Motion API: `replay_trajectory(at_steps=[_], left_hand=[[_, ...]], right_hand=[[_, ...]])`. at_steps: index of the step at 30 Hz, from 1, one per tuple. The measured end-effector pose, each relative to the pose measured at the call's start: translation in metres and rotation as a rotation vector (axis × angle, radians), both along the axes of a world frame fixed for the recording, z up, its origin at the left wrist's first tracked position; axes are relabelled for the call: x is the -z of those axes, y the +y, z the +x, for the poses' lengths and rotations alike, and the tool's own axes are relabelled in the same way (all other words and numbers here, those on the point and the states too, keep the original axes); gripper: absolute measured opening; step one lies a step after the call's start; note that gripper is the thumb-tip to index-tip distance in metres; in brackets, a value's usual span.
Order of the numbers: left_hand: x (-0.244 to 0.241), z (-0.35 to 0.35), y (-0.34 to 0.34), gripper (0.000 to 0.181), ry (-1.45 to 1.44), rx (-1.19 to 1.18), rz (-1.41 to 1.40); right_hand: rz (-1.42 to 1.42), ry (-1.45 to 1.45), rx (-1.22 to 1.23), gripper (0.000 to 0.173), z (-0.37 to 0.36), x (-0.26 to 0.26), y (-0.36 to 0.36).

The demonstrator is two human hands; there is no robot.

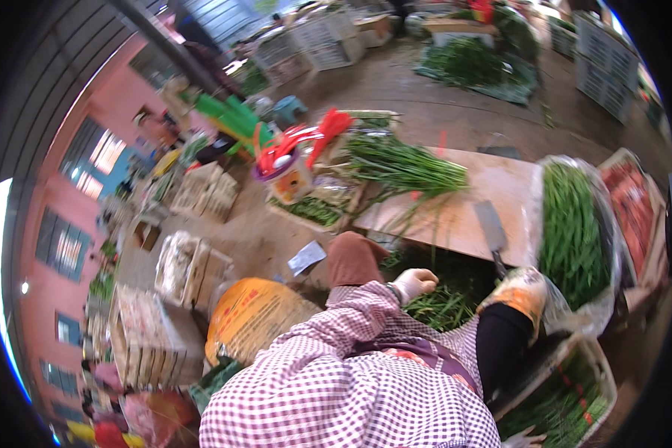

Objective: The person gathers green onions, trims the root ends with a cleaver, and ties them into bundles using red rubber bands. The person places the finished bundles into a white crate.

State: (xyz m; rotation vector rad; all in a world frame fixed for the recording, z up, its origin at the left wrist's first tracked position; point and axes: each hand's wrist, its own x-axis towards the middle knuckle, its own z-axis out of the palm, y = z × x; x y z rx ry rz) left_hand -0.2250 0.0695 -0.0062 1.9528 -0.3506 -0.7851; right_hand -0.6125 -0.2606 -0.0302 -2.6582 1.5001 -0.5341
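Note:
My left hand point(416, 284), in a pale glove, hangs with curled fingers above loose green leaves point(442, 308) between my knees. Whether it pinches anything is unclear. At the bottom edge, the pale fingers that look like my right hand point(525, 439) are mostly cut off, beside a crate point(603, 367) of greens. Before me a pinkish board point(504, 173) bears a bunch of long green chive-like stalks point(409, 165). A cleaver point(490, 224) lies on the board, its dark handle over the near edge by my wrapped knee point(518, 294). Neither hand touches it.
Right of the board stands a plastic-lined container of long greens point(574, 235). Beyond the board's left end, a bucket point(288, 179) holds red strips point(327, 131). An orange sack point(257, 313) and stacked crates point(151, 341) stand on my left. Greens lie on a sheet point(470, 64) farther off.

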Motion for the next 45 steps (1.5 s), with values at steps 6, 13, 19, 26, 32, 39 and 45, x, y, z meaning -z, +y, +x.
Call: replay_trajectory(at_steps=[6, 13, 19, 26, 32, 39, 45], left_hand=[[0.027, -0.024, -0.012, 0.023, 0.127, -0.010, -0.037], [0.039, -0.020, -0.008, 0.022, 0.044, -0.007, 0.036], [0.033, -0.020, 0.014, 0.035, 0.007, -0.048, -0.002], [0.017, -0.025, 0.037, 0.027, -0.045, -0.162, -0.003], [0.010, -0.023, 0.043, 0.019, -0.144, -0.248, -0.255], [-0.075, -0.033, 0.020, 0.016, -0.004, -0.268, -0.704], [-0.118, -0.046, -0.003, 0.022, 0.100, -0.163, -0.863]], right_hand=[[0.163, 0.048, -0.467, 0.041, 0.182, 0.011, 0.032], [0.126, 0.100, -0.464, 0.041, 0.215, 0.025, -0.008], [0.133, 0.026, -0.474, 0.040, 0.227, 0.020, -0.034], [0.236, -0.305, -0.522, 0.039, 0.226, -0.020, -0.047], [1.142, -0.941, -0.622, 0.035, 0.259, -0.160, 0.069], [1.630, -1.080, -0.728, 0.035, 0.284, -0.173, 0.140], [1.588, -1.133, -0.879, 0.035, 0.274, -0.182, 0.160]])
